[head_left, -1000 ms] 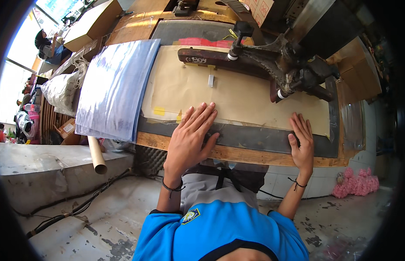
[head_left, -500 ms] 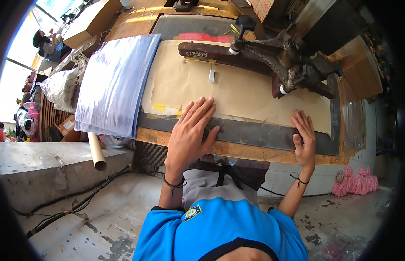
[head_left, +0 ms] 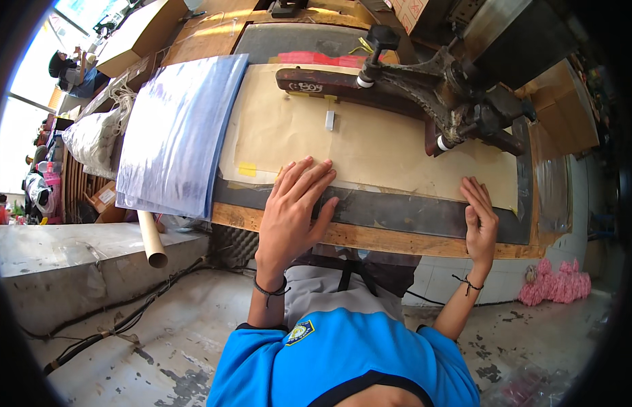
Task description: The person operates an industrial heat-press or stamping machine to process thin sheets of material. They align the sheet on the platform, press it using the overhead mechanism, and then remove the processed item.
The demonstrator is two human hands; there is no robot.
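My left hand (head_left: 293,211) lies over the near edge of a tan sheet (head_left: 391,152), its fingers stretched out and the thumb apart. At the sheet's near right edge my right hand (head_left: 481,220) holds nothing, its fingers extended. Under the sheet is a dark grey mat (head_left: 411,209) on a wooden table. A small whitish block (head_left: 330,121) rests on the sheet, with yellow tape (head_left: 247,169) near its left corner. Above the far side hangs a dark metal bar (head_left: 350,92) on a heavy machine arm (head_left: 414,83); whether the bar touches the sheet I cannot tell.
Left of the sheet lies a stack of clear bluish plastic sheets (head_left: 173,136). A cardboard tube (head_left: 152,239) sticks out below it. Cardboard boxes (head_left: 143,34) stand at the far left, a pink bundle (head_left: 553,281) on the floor at right. A person (head_left: 78,73) sits far left.
Both my hands have slid slightly back toward me along the near edge of the sheet. The machine and the small block look unmoved.
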